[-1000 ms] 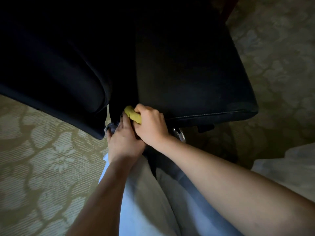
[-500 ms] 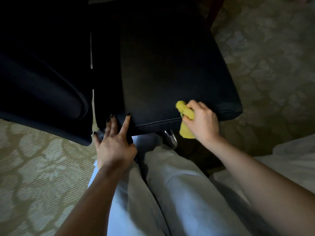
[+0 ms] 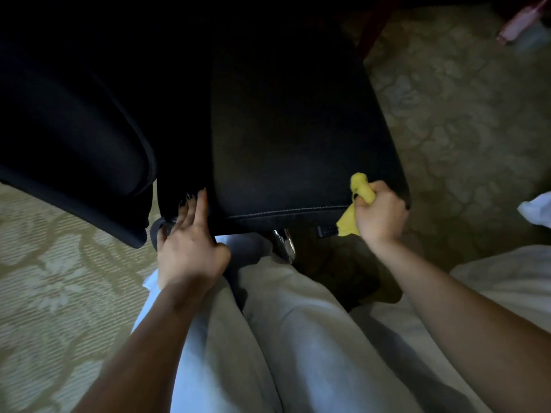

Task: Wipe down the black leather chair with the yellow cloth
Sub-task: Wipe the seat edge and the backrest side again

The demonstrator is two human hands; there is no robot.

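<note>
The yellow cloth [image 3: 361,189] is bunched into a wad and clamped inside the curled fingers of the right hand [image 3: 381,214], with one loose corner hanging below the fist. It is pressed against the front right corner of the black leather chair [image 3: 298,138], just where the stitched front seam [image 3: 286,210] ends. From that hand the seam runs away to the left, so the long axis of the front edge lies crosswise between the two hands, and the broad top of the seat lies beyond the knuckles, up and to the left. The left hand [image 3: 190,242] is placed at the far end of the same edge, well apart from the cloth; its fingers are laid fairly straight against the leather and nothing is held in it, so it is judged to be steadying the chair. Only the right hand is in reach of the cloth, and any stroke is judged to be owed to it, leftward along the seam or forward over the seat. Further left of the bracing hand a padded black part [image 3: 74,138] of the chair is seen. Below and between the hands a chrome post [image 3: 283,244] shows under the seat, with pale trousers [image 3: 283,338] nearer and patterned carpet [image 3: 462,114] beyond on both sides.
</note>
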